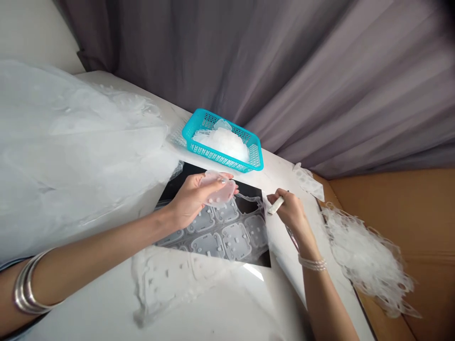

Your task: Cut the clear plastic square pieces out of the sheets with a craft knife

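My left hand (190, 200) grips a rounded, translucent, pink-tinted moulded plastic piece (221, 189) above a black board (250, 196). Clear vacuum-formed plastic sheet (222, 239) lies on that board, with several square moulded cells and a cut-away edge. My right hand (291, 210) is shut on a white pen-like tool (275, 205), its tip near a thin strip of the clear plastic at the board's far right corner. What the tip touches is hard to tell.
A turquoise plastic basket (222, 141) holds a heap of white-clear plastic pieces. A large sheet of clear film (74, 151) covers the table's left side. A tangled pile of plastic offcuts (366, 251) lies on cardboard (394, 203) at right. A grey curtain (270, 61) hangs behind.
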`<state>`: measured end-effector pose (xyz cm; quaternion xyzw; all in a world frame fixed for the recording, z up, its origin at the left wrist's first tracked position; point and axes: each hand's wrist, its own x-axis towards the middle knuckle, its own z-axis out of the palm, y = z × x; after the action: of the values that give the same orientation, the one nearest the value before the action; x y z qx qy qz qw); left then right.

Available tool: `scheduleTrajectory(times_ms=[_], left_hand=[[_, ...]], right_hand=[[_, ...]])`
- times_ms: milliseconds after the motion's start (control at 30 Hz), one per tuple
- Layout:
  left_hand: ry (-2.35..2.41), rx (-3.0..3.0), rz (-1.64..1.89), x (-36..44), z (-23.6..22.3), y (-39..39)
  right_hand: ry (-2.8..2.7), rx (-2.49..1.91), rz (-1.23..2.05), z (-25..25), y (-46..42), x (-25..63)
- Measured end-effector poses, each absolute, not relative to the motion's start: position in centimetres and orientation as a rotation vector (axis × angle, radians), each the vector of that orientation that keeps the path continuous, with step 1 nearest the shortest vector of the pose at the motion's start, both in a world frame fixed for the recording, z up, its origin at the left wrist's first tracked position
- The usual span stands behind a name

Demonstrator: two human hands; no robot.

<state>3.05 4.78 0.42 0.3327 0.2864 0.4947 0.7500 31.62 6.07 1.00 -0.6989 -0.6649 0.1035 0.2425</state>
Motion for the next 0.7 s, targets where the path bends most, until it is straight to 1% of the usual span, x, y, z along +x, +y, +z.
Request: scheduleTrajectory(times_ms=[67, 233, 333, 700], left_hand=[[0.549, 0.681, 1.027, 3.2, 0.8, 4.5], [0.490, 0.589, 0.946, 3.5, 1.2, 3.5], [0.493, 0.587, 0.916, 3.6, 1.0, 3.3], [0.430, 0.524, 0.852, 3.8, 0.8, 3.2]], right_hand=[[-1.758, -1.839, 0.363, 2.1, 5.3, 30.6], [-1.483, -1.370, 1.012, 4.3, 2.1, 24.4], [-1.412, -1.232, 1.245, 4.7, 1.0, 22.1], [-1.277, -1.158, 1.245, 4.4, 0.7, 22.0]])
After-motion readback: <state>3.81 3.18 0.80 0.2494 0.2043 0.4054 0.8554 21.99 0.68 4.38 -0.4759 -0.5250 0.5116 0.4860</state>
